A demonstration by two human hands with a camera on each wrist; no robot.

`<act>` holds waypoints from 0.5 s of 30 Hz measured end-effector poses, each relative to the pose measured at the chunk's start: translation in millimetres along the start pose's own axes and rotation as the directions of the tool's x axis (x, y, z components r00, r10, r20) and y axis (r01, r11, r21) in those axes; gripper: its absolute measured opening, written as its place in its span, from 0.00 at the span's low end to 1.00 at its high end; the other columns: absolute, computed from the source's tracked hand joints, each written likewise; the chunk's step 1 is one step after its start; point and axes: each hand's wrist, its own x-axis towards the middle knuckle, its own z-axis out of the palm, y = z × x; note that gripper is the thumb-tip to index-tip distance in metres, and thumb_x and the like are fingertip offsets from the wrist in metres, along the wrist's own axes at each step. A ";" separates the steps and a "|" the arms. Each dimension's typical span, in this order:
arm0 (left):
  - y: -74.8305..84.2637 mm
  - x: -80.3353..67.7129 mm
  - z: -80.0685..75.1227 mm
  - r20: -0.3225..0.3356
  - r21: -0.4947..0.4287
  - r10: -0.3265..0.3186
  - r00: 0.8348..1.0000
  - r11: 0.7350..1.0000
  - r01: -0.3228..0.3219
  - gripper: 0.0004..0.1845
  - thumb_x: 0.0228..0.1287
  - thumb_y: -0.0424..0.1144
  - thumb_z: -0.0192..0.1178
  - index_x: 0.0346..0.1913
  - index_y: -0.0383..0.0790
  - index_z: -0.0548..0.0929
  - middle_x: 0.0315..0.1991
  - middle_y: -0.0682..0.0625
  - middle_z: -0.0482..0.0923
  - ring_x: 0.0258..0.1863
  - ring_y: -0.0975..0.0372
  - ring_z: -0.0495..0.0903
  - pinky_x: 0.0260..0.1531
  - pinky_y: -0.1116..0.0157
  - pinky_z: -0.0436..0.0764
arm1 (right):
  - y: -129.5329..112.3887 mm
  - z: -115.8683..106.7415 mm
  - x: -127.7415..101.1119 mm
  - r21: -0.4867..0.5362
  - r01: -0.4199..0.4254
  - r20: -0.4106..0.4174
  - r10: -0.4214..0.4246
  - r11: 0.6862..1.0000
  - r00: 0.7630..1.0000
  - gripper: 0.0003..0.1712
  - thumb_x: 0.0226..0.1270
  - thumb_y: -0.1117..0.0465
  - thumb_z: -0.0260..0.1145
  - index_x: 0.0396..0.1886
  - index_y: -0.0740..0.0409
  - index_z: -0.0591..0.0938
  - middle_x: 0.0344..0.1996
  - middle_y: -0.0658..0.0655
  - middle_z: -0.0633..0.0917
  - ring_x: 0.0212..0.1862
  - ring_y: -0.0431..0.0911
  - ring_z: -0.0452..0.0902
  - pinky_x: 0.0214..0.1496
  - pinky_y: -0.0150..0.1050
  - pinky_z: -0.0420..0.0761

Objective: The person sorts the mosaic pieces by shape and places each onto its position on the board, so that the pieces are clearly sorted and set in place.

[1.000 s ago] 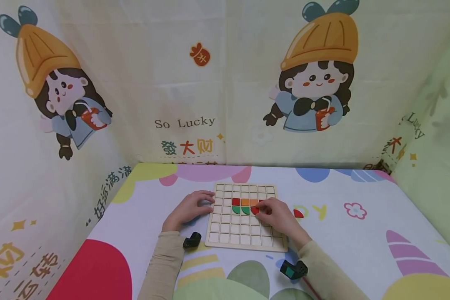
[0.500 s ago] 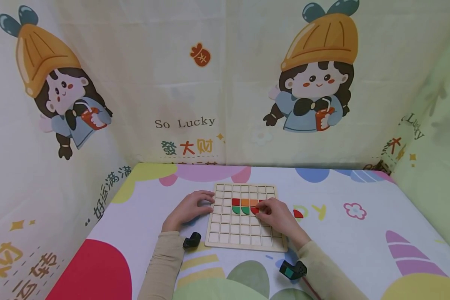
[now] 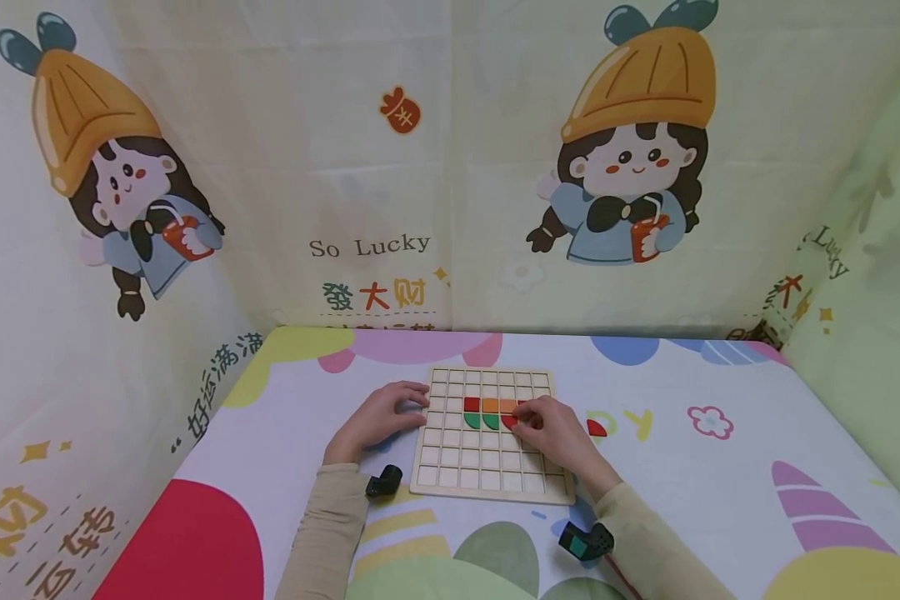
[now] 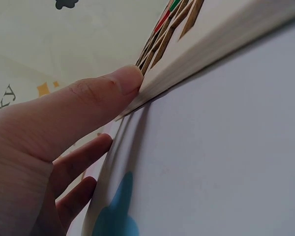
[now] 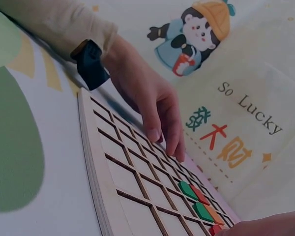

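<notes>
A wooden grid board [image 3: 450, 477] lies on the table between both hands. My left hand [image 3: 378, 417] rests at its left edge; in the left wrist view the thumb [image 4: 125, 81] touches the board's side, fingers loosely extended. My right hand [image 3: 558, 429] reaches over the right half, thumb and forefinger pinching a red quarter-circle tile [image 3: 507, 422] at a cell right of two green quarter-circle tiles [image 3: 472, 422]. In the row above sit a red square tile [image 3: 472, 404], orange square tiles [image 3: 490, 405] and another red tile, partly hidden by the fingers.
Another red quarter-circle tile [image 3: 597, 427] lies on the patterned tablecloth [image 3: 690, 492], just right of the right hand. Black wrist cameras [image 3: 385, 481] are worn on both wrists. A printed cloth backdrop [image 3: 487, 183] stands behind and beside the table.
</notes>
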 end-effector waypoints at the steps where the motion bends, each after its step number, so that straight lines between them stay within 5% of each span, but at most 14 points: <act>1: -0.2 0.0 0.1 0.000 0.000 0.001 1.000 1.000 -0.001 0.12 0.60 0.40 0.69 0.46 0.42 0.86 0.62 0.48 0.76 0.66 0.51 0.68 0.68 0.50 0.64 | -0.2 0.0 0.0 0.001 0.000 0.001 0.000 1.000 1.000 0.11 0.58 0.62 0.73 0.41 0.57 0.87 0.33 0.49 0.80 0.33 0.41 0.72 0.37 0.36 0.78; 15: -1.9 0.1 0.3 0.002 -0.002 0.001 1.000 1.000 -0.001 0.13 0.60 0.40 0.69 0.47 0.41 0.86 0.62 0.48 0.76 0.66 0.51 0.68 0.68 0.50 0.64 | 0.1 0.4 -0.5 0.009 -0.010 -0.007 0.010 1.000 1.000 0.11 0.58 0.63 0.73 0.41 0.57 0.87 0.32 0.49 0.80 0.33 0.41 0.72 0.36 0.35 0.77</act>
